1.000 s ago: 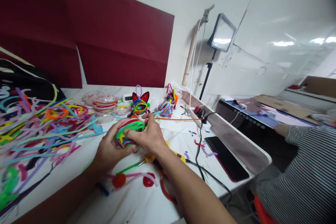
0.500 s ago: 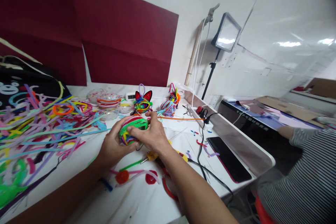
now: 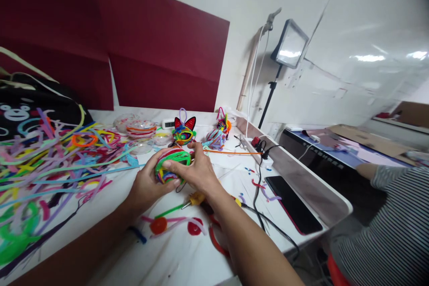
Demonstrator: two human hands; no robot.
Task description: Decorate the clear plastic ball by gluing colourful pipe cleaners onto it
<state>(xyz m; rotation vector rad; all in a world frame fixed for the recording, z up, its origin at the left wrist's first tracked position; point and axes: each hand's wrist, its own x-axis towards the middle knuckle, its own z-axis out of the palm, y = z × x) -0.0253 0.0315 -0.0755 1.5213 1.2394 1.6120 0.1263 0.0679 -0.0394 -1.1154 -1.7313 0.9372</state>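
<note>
while your left hand (image 3: 146,186) cups the wrapped ball (image 3: 177,156) from one side, your right hand (image 3: 200,170) grips the other, thumb pressed onto the green strands. so it's held between both hands, nearer you than the red-eared ornament (image 3: 183,136). can't tell if it touches the white table (image 3: 187,257). yellow tool (image 3: 196,198) is partly hidden by your right forearm, black phone (image 3: 293,204) further right.

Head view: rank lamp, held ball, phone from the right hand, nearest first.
1. Held ball: touching the right hand, on its left.
2. Phone: lying off to the right.
3. Lamp: raised, at the back right.
</note>
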